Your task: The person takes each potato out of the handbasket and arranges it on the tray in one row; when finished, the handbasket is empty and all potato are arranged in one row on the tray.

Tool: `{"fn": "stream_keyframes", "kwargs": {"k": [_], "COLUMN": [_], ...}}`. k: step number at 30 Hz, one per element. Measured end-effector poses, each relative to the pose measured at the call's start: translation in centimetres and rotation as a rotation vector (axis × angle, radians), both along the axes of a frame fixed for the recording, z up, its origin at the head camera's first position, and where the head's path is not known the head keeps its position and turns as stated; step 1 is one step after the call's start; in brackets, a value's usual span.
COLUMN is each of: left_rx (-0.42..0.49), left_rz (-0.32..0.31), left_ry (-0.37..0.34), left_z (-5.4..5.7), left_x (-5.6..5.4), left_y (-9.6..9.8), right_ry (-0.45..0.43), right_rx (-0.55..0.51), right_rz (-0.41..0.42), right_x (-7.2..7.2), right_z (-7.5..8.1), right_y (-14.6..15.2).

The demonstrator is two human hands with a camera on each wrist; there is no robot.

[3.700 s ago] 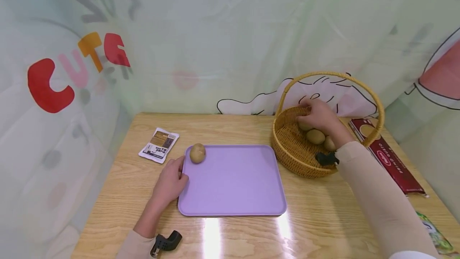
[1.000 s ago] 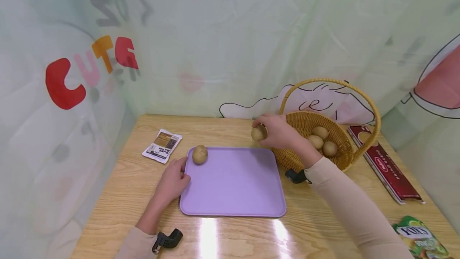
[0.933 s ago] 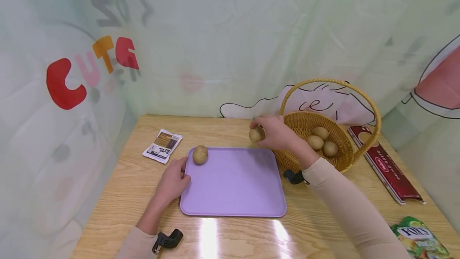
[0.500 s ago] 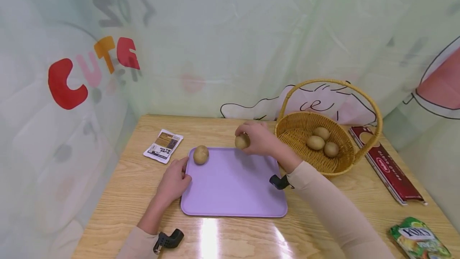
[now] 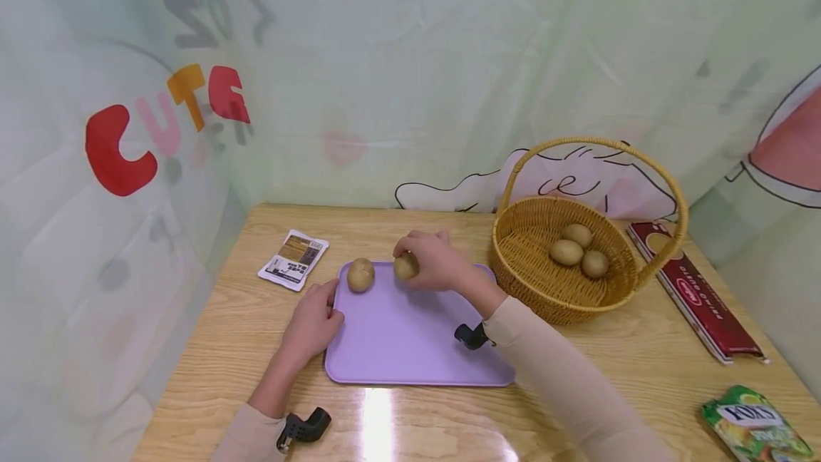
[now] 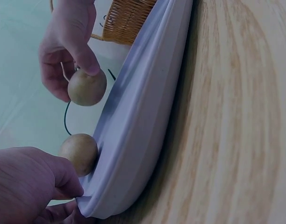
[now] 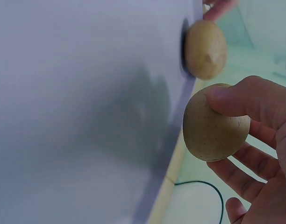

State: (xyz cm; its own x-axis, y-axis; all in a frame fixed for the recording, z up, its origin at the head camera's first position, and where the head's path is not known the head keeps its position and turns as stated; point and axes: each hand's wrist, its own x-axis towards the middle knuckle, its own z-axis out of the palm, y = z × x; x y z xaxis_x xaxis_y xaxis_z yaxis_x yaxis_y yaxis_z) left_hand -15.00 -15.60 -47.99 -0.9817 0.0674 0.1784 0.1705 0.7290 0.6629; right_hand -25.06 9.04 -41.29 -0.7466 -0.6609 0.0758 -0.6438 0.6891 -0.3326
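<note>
With my left fingers (image 6: 67, 177) pinching the tray (image 5: 410, 348) at ten o'clock, I'd softly lower the potato (image 5: 405, 267) my right fingers (image 7: 239, 96) pinch at three o'clock of the other potato (image 5: 360, 274).

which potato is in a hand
The potato in the right hand; another potato rests on the tray, and three potatoes lie in the basket.

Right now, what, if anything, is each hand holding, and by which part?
The right hand holds a potato by opposite sides, between thumb and fingers. The left hand grips the purple tray by its left edge.
</note>
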Motion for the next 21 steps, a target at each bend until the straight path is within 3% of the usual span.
{"fn": "stream_keyframes", "kwargs": {"k": [9, 21], "left_rx": [0.003, -0.011], "left_rz": [-0.005, 0.002], "left_ry": [0.0, -0.014], "left_z": [0.2, 0.0], "left_x": [0.1, 0.0], "left_y": [0.1, 0.0], "right_ry": [-0.028, -0.073], "right_rx": [0.055, 0.079], "right_rz": [-0.025, -0.05], "right_x": [0.2, 0.6], "right_z": [-1.5, -1.2], "right_y": [-1.5, -1.9]}}
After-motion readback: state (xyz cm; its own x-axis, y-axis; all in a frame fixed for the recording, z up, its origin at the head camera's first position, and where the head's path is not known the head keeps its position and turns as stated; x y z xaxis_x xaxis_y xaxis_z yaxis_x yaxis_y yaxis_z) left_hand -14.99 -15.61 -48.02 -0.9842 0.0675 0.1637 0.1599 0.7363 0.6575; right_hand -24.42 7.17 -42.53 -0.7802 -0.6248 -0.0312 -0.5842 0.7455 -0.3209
